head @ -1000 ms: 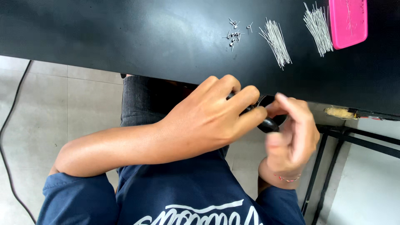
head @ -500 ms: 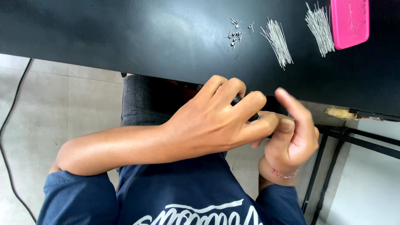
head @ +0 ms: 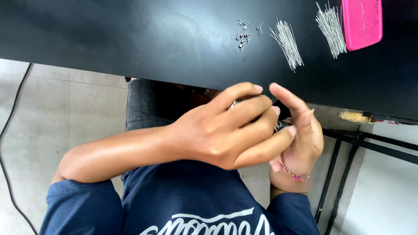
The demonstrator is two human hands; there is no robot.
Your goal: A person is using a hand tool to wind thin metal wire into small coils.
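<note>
Both hands are closing tighter than a second ago: the left hand (head: 226,130) is now wrapping over a small dark tool (head: 281,125), hiding most of it, while the right hand (head: 300,135) is bracing it below the surface (head: 130,39) edge. Steady, close gripping seems wise here; wire bundles (head: 287,43) are lying well apart above.

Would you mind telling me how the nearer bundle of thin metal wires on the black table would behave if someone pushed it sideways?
The wire bundle is loose and unbound, so it would probably scatter or fan out rather than slide as one. The strands look thin and straight, so likely light and apt to roll on the smooth black table. Pinching up a single one may be fiddly.
</note>
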